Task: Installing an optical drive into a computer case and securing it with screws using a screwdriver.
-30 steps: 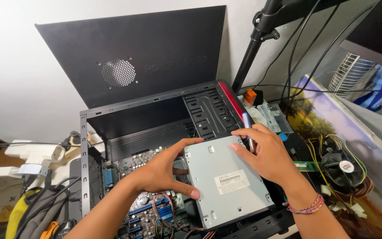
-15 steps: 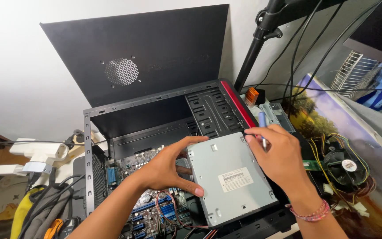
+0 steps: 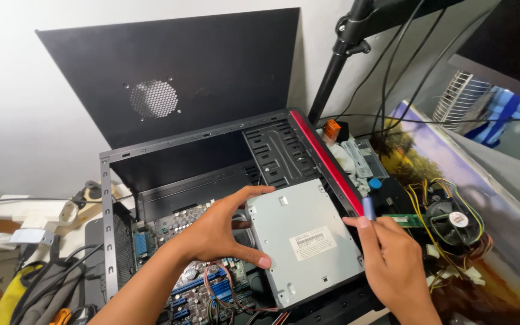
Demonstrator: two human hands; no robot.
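Note:
A grey metal optical drive [image 3: 305,238] with a white label lies flat in the open black computer case [image 3: 212,162]. My left hand [image 3: 224,232] grips the drive's left edge, thumb at the near side and fingers at the far corner. My right hand [image 3: 392,259] is at the drive's right edge, by the case's red front trim [image 3: 323,159], and pinches a small blue-handled tool [image 3: 368,207] that points up. The motherboard [image 3: 194,283] with blue slots shows under my left forearm.
The case's black side panel [image 3: 176,78] leans on the wall behind. A power supply with a fan [image 3: 452,216] and loose yellow wires lies at right on a picture mat. A black stand pole [image 3: 338,60] rises behind. Cables and a white power strip [image 3: 31,213] sit at left.
My right hand has slid off the top of the drive to its right edge and now holds the small blue tool upright. My left hand keeps its grip on the drive.

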